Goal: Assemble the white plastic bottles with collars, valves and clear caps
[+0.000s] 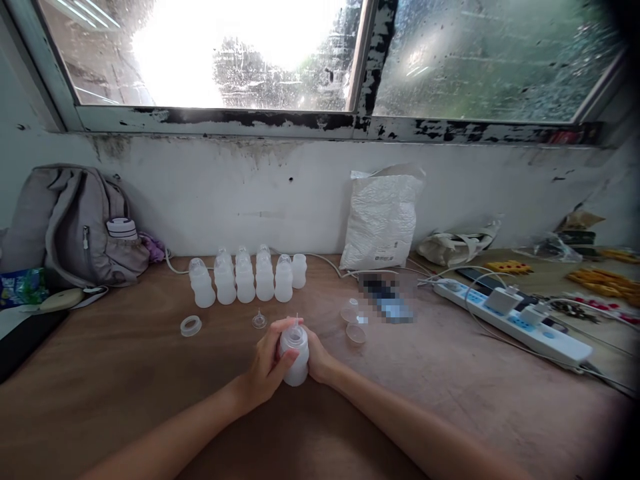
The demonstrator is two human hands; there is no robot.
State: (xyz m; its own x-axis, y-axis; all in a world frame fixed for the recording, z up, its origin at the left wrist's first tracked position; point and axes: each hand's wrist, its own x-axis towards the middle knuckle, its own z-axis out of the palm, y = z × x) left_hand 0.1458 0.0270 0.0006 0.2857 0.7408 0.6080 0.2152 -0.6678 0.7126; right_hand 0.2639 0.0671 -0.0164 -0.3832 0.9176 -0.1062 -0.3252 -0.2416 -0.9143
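A translucent white bottle stands upright between my hands, with a clear nipple and ring at its top. My left hand wraps its left side, thumb across the front near the ring. Around the right side curls my right hand, its fingers partly hidden behind the bottle. Beyond them lies a loose clear nipple on the table. A white ring is farther left. Two clear caps, one of them the nearer cap, lie to the right.
Several bottles stand in a row near the wall. A white package leans on the wall. At the right are a blurred phone, a power strip and cables. A grey backpack and a black item occupy the left.
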